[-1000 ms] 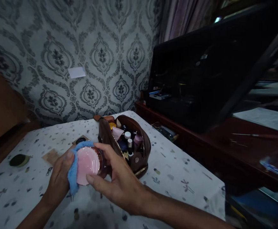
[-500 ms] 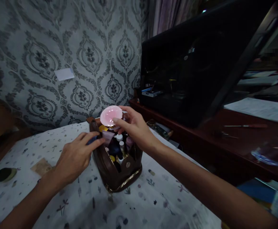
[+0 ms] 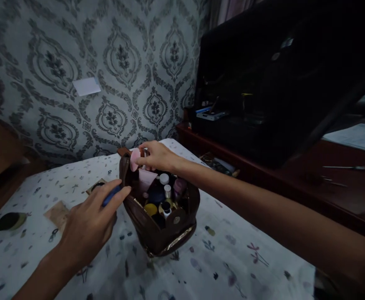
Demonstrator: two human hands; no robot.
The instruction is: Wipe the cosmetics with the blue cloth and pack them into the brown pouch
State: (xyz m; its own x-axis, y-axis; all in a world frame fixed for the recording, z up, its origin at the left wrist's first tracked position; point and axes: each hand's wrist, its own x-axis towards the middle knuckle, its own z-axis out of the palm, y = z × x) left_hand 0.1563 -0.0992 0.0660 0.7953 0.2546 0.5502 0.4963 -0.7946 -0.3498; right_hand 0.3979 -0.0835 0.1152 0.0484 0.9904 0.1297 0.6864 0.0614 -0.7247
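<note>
A brown cosmetic bag (image 3: 138, 225) stands unzipped on the patterned cloth, holding a pale pink tube (image 3: 147, 180), a white-capped container (image 3: 164, 179), a small silver-capped bottle (image 3: 167, 191) and a yellow lid (image 3: 151, 209). My right hand (image 3: 157, 156) is closed on a round, pink-topped cosmetic jar (image 3: 134, 159), tipped on edge inside the bag's far left corner. At the bag's left rim, my left hand (image 3: 93, 212) is closed around a small blue object (image 3: 111, 196), whose kind I cannot make out. Its fingertips reach the rim.
Left of the bag, a dark round lid (image 3: 7, 221) and a beige packet (image 3: 57, 214) lie on the cloth (image 3: 232, 246). Behind my left hand is another small item (image 3: 96, 186), partly hidden. To the right stands a large black screen (image 3: 257, 91) on a reddish-brown desk (image 3: 335, 183).
My right hand has lowered the pink jar from above the bag into its far left corner, turning it on edge. My left hand stays by the left rim. The view has shifted slightly.
</note>
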